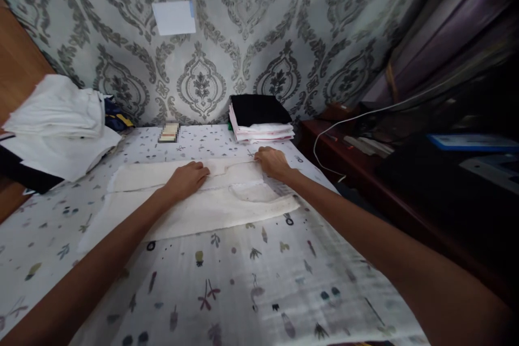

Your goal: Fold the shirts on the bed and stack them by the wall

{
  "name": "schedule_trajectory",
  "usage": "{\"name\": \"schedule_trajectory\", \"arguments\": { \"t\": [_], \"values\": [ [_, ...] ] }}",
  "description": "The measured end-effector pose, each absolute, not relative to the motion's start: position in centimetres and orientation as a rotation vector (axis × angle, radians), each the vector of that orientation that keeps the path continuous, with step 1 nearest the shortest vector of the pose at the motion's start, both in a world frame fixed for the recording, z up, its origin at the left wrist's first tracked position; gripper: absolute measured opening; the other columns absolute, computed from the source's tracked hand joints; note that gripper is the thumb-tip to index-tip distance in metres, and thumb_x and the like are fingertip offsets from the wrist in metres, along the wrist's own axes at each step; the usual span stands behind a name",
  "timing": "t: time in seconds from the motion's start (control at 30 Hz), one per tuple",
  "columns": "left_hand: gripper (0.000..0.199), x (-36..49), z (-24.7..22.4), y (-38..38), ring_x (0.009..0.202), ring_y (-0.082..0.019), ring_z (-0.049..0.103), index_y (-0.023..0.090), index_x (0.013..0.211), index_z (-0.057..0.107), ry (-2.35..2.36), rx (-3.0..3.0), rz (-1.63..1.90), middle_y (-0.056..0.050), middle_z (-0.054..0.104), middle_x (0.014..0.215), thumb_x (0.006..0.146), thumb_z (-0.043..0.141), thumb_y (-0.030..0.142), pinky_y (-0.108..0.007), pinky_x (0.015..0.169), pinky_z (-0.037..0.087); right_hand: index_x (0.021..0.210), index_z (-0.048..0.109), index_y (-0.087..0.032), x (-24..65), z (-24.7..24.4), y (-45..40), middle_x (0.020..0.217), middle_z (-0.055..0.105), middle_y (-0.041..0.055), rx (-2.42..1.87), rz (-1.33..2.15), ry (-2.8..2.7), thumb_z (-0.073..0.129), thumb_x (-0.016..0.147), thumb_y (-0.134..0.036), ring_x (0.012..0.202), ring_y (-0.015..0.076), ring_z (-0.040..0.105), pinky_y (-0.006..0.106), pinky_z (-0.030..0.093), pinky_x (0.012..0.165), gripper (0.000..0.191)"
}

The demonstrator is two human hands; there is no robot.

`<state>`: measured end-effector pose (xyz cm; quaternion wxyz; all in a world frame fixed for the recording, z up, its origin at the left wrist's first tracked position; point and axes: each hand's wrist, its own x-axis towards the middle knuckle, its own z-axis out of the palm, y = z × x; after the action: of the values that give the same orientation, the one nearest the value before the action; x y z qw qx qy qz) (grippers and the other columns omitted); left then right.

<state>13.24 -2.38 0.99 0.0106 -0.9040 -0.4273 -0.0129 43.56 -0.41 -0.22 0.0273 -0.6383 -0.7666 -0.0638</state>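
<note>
A cream-white piece of cloth [219, 208] lies spread on the patterned bedsheet [251, 281], with a curved cut-out near its right end. My left hand [188, 179] rests on the upper middle of the cloth, its fingers bent and close together; whether they grip any fabric is hard to see. At the cloth's upper right corner, my right hand [272, 162] has its fingers closed on the edge.
Folded black and white cloths [261, 113] are stacked by the wall. White cloths [60, 111] are piled at the left. A small pixelated item [168, 132] lies near the wall. A white cable [348, 120] hangs over a dark red table [320, 138] at the right.
</note>
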Motion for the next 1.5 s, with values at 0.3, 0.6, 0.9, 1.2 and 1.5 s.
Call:
{"name": "schedule_trajectory", "arguments": {
  "t": [0.3, 0.6, 0.9, 1.2, 1.5],
  "values": [
    [0.045, 10.2, 0.5, -4.7, 0.127, -0.025, 0.054, 0.015, 0.138, 0.049, -1.48, -2.846, -0.162, -0.014, 0.057, 0.142, 0.103, 0.032, 0.036, -0.041, 0.109, 0.04, 0.132, 0.063, -0.012, 34.1, 0.4, -0.4, 0.138, 0.061, 0.0149, -1.448, -0.176, -2.517, 0.038, 0.099, -0.024, 0.13, 0.0288, 0.051, 0.044, 0.036, 0.111, 0.044],
    [0.072, -0.2, -1.2, -6.0, 0.154, -0.027, 0.015, 0.006, 0.154, 0.027, -2.06, -2.476, 0.004, -0.018, 0.022, 0.164, 0.101, 0.026, 0.053, -0.05, 0.123, 0.013, 0.155, 0.035, -0.016, 28.6, -4.5, -0.4, 0.162, 0.031, 0.015, -1.51, 0.045, -2.614, 0.02, 0.102, -0.056, 0.151, 0.0296, 0.025, 0.051, 0.027, 0.119, 0.067],
    [0.078, -1.0, -1.2, -6.6, 0.154, -0.031, 0.015, 0.007, 0.155, 0.027, -2.169, -2.313, 0.07, -0.02, 0.021, 0.164, 0.098, 0.021, 0.06, -0.059, 0.12, 0.018, 0.155, 0.034, -0.019, 28.3, -4.5, -0.7, 0.162, 0.031, 0.0136, -1.525, 0.013, -2.603, 0.019, 0.101, -0.058, 0.151, 0.0287, 0.024, 0.051, 0.025, 0.12, 0.068],
    [0.073, -1.3, -2.0, -3.3, 0.149, -0.031, 0.029, 0.005, 0.15, 0.037, -1.897, -2.394, -0.077, -0.022, 0.036, 0.159, 0.096, 0.022, 0.05, -0.052, 0.116, 0.029, 0.158, 0.028, -0.014, 28.2, -2.7, -1.9, 0.166, 0.018, 0.0148, -1.569, 0.326, -2.559, 0.025, 0.101, -0.058, 0.154, 0.0289, 0.012, 0.05, 0.011, 0.123, 0.072],
    [0.069, -1.6, -3.1, -2.7, 0.147, -0.033, 0.033, 0.005, 0.148, 0.041, -1.881, -2.401, -0.045, -0.021, 0.04, 0.156, 0.095, 0.021, 0.044, -0.054, 0.112, 0.033, 0.156, 0.028, -0.011, 32.7, -2.7, -0.4, 0.165, 0.02, 0.0179, -1.747, 0.373, -2.432, 0.024, 0.098, -0.065, 0.154, 0.032, 0.011, 0.053, 0.009, 0.122, 0.079]
  ]
}}
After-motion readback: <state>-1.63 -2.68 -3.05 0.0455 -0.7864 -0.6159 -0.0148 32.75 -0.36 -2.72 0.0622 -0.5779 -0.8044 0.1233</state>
